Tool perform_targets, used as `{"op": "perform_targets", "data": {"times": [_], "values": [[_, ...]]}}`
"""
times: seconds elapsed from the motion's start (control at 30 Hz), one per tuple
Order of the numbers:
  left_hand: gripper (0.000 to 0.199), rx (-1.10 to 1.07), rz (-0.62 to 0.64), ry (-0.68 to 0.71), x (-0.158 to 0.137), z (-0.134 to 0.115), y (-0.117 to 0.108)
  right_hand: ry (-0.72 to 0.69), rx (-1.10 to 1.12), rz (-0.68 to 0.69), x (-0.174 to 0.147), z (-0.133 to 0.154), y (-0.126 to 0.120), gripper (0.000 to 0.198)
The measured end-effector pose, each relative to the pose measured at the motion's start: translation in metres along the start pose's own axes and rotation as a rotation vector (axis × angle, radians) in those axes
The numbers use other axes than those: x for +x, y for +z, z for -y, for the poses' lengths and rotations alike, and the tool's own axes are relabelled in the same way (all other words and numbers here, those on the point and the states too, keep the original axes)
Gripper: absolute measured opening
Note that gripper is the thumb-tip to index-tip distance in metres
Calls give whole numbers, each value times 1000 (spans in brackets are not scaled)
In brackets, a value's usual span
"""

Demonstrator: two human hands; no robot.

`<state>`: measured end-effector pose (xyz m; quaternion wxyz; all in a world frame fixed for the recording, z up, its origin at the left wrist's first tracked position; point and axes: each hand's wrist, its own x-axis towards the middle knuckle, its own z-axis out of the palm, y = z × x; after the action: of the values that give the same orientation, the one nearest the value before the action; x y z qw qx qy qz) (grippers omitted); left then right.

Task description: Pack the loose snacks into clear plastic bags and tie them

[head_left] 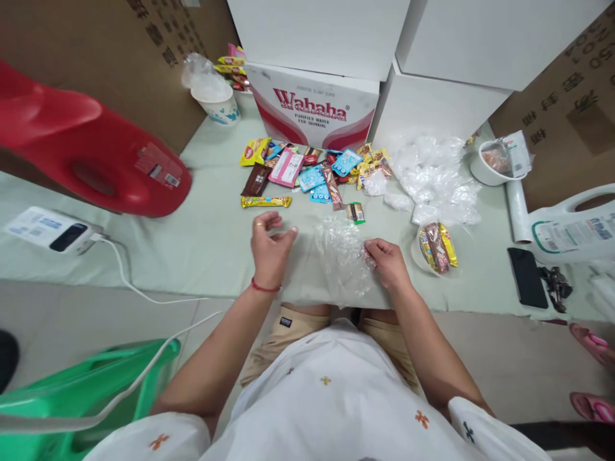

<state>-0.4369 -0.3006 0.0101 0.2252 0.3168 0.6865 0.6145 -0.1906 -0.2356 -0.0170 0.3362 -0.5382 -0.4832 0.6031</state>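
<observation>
My right hand (388, 262) pinches the right edge of a clear plastic bag (343, 256), which spreads crumpled over the table's front edge. Left of the bag, my left hand (273, 250) is raised with thumb and fingers apart, holding nothing. Beyond both hands lies a pile of wrapped snacks, among them a pink-and-white packet (287, 168), a brown packet (256, 180) and a yellow stick packet (266, 202). A small green-edged packet (356, 212) rests just behind the bag. To the right of my right hand, a bowl (421, 261) holds several wrapped snacks.
A heap of clear plastic bags (432, 179) lies at the back right. A red jug (96, 147) and a white device with a cable (50, 230) are at left. White boxes (317, 38) stand behind. A black phone (527, 277) lies at right, near a white jug (576, 230).
</observation>
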Motion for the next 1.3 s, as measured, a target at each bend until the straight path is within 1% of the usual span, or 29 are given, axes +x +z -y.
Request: {"op": "perform_targets", "data": {"times": [0.03,0.07,0.1,0.13,0.17,0.23,0.3,0.33,0.4,0.47,0.53,0.6,0.63,0.73,0.8,0.83,0.87,0.9,0.97,1.03,1.1,1.17,1.23,1.3], "values": [[28,54,-53,46,-10,-4,0,-1,44,-50,-6,1,4,43],[20,78,-45,70,-22,-9,2,-13,78,-79,-12,2,9,45],[20,70,77,68,-36,-13,6,-35,103,-92,-19,3,14,47],[24,46,240,47,-50,-17,13,-62,119,-93,-26,5,19,49],[25,13,331,23,-63,-19,22,-88,123,-86,-32,7,25,51],[27,-41,432,-33,-81,-17,41,-124,101,-65,-41,10,33,51],[28,-78,461,-114,-86,-10,56,-137,59,-73,-43,11,34,52],[29,-101,459,-154,-84,-5,60,-138,37,-89,-43,10,33,52],[30,-169,451,-222,-75,5,59,-136,5,-136,-38,4,24,51],[32,-234,440,-273,-64,14,51,-117,-7,-182,-34,-3,12,49],[33,-254,400,-294,-54,19,39,-87,8,-229,-31,-8,3,49],[30,-210,329,-260,-51,20,30,-42,49,-234,-33,-8,0,52],[28,-171,305,-226,-51,19,27,-21,79,-207,-35,-6,1,56],[18,-30,312,-80,-59,12,28,6,161,-26,-43,4,13,68],[15,36,347,24,-66,7,34,-13,143,50,-46,10,21,63],[14,47,364,52,-69,5,37,-27,111,48,-46,12,24,56],[15,37,378,49,-70,4,40,-38,80,23,-44,13,25,49],[16,8,387,14,-70,4,42,-43,62,-18,-42,13,24,44],[21,-86,377,-106,-66,6,44,-36,70,-99,-37,9,17,41],[28,-196,313,-231,-56,10,42,-13,90,-149,-33,4,5,40],[34,-300,232,-337,-44,16,34,15,90,-183,-32,-2,-8,41],[36,-365,177,-425,-32,24,21,50,93,-215,-34,-8,-19,43],[33,-326,166,-482,-22,32,5,84,99,-236,-38,-14,-28,45],[28,-182,139,-474,-17,36,-12,101,82,-232,-43,-20,-33,46]]}}
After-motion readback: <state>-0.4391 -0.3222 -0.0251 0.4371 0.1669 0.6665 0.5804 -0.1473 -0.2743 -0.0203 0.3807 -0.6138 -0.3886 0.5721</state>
